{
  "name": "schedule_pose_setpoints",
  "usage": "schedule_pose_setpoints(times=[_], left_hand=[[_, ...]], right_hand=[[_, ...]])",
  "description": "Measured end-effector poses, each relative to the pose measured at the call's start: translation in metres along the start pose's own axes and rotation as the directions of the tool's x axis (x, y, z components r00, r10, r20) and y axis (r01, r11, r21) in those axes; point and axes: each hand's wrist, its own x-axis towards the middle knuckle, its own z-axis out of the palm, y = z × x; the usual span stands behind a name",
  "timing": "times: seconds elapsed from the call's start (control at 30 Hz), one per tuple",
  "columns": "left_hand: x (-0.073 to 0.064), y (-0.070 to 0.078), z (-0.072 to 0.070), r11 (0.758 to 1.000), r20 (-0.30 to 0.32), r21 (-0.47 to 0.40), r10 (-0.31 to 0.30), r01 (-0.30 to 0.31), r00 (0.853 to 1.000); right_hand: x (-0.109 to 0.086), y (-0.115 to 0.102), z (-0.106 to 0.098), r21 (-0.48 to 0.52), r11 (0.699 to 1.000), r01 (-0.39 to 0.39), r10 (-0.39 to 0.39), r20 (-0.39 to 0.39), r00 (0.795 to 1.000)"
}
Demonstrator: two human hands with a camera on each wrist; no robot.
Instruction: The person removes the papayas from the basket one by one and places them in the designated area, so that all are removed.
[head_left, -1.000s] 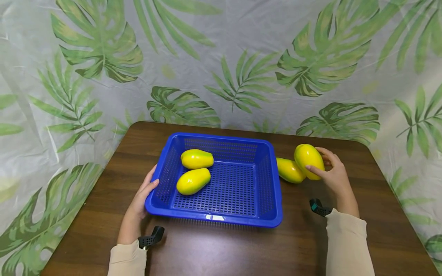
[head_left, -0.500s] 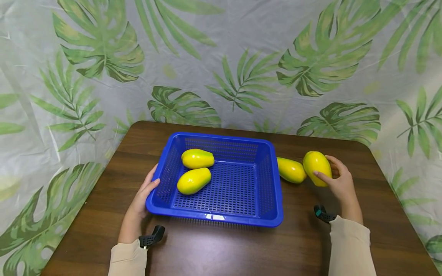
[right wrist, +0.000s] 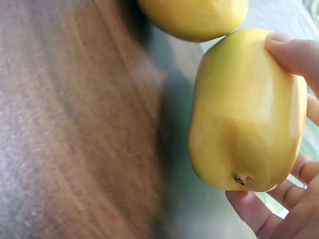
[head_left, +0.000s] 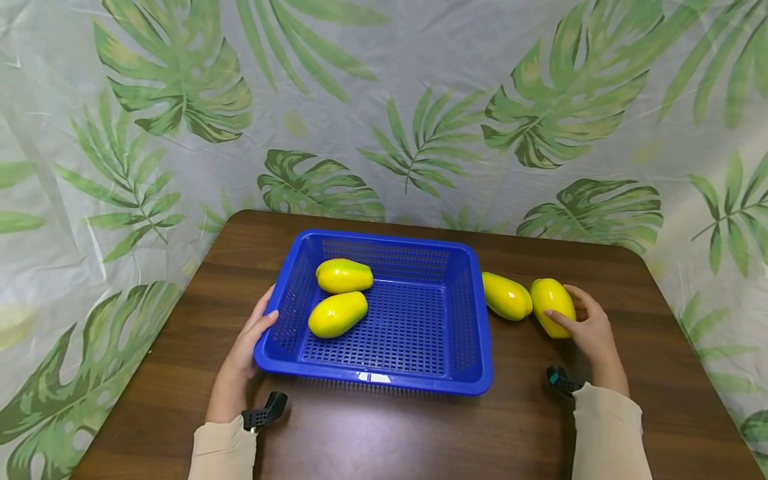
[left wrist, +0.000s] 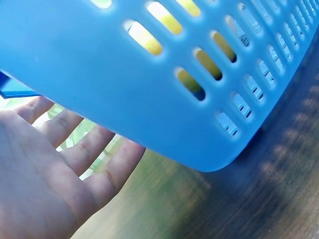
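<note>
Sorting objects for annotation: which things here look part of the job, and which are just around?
Likely part of it:
Blue basket, left hand touching it
Far fruit in basket
Near fruit in basket
Fruit held in right hand
Fruit beside basket

Just around:
Table
Leaf-print backdrop
Wrist cameras

Four yellow fruits (head_left: 338,315) are showing, and the count is splitting evenly: two are lying inside one blue basket (head_left: 426,383), two are showing outside it! One left hand (head_left: 245,341) and one right hand (head_left: 591,330) are making two; two beige sleeves (head_left: 223,450) and two black wrist devices (head_left: 257,419) are turning up; one brown table (head_left: 408,440) is standing before one leaf-printed backdrop (head_left: 420,40).
</note>
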Motion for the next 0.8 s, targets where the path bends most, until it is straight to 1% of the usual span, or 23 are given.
schedule_pose_setpoints(times=[0.13,0.3,0.57,0.7,0.8], left_hand=[[0.0002,-0.0009,0.0,1.0,0.0,-0.003,0.001,-0.001,1.0],[0.0001,-0.0012,-0.0004,1.0,-0.001,-0.003,0.003,-0.003,1.0],[0.0005,-0.0008,-0.0006,1.0,-0.001,0.002,0.006,-0.006,1.0],[0.0002,-0.0007,-0.0004,1.0,-0.013,0.009,0.0,0.0,1.0],[0.0002,-0.0008,0.0001,1.0,-0.009,0.003,0.0,0.0,1.0]], right_hand=[[-0.0001,0.0022,0.0018,-0.005,1.0,-0.008,0.009,0.036,0.999],[-0.0007,0.0022,0.002,0.003,1.0,-0.015,0.015,0.058,0.998],[-0.0029,0.0034,0.0023,0.064,0.996,-0.054,0.047,0.112,0.993],[-0.0032,0.0054,0.0038,0.089,0.996,-0.023,0.014,0.106,0.994],[-0.0028,0.0058,0.0052,0.099,0.995,0.004,-0.013,0.097,0.995]])
